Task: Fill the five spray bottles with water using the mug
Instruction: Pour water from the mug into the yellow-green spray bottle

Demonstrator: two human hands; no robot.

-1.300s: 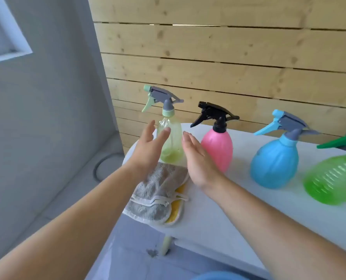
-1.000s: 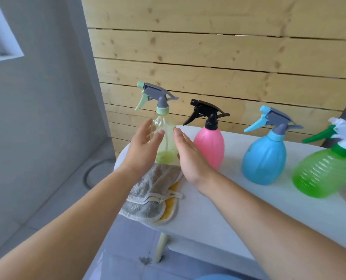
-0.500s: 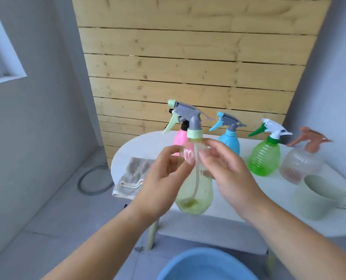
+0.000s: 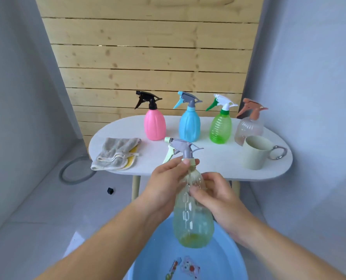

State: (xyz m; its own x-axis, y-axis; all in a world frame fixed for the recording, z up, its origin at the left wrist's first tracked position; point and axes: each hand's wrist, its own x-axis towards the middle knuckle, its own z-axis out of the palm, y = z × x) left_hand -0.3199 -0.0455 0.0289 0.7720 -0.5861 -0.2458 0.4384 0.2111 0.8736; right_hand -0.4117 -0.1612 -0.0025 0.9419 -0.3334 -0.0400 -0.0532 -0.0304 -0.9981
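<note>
1. Dial convention: held bottle at centre, 12 o'clock toward the wooden wall, 6 o'clock toward the person.
2. Task item: yellow bottle, see-through, held upright in the air just off the near edge of the counter, above a blue basin at 6 o'clock. Only a yellowish tint shows at its bottom, and it looks close to empty.
3. Left hand: fingers curled in, thumb and forefinger pinching the pale collar of the spray head. The head sits on the neck.
4. Right hand: fingers wrapped round the bottle's shoulder just below the collar, bracing it.
5. On the counter, from 11 round to 1 o'clock: pink bottle, blue bottle, green bottle, clear bottle, all upright with heads on. Mug at 2 o'clock, just in front of the clear bottle, handle outward. Folded cloth at 10 o'clock.
6. Judgement: the step in hand is uncapping the first of the five. The task looks to be at its start, though the pink and blue bottles are opaque, so their contents are unknown.
7. Next move, as I read it: turn the collar against the bracing grip, lift the head straight up so its tube clears the neck, and set it down. One hand must then be freed for the mug.
8. Cannot tell whether the basin holds water.
</note>
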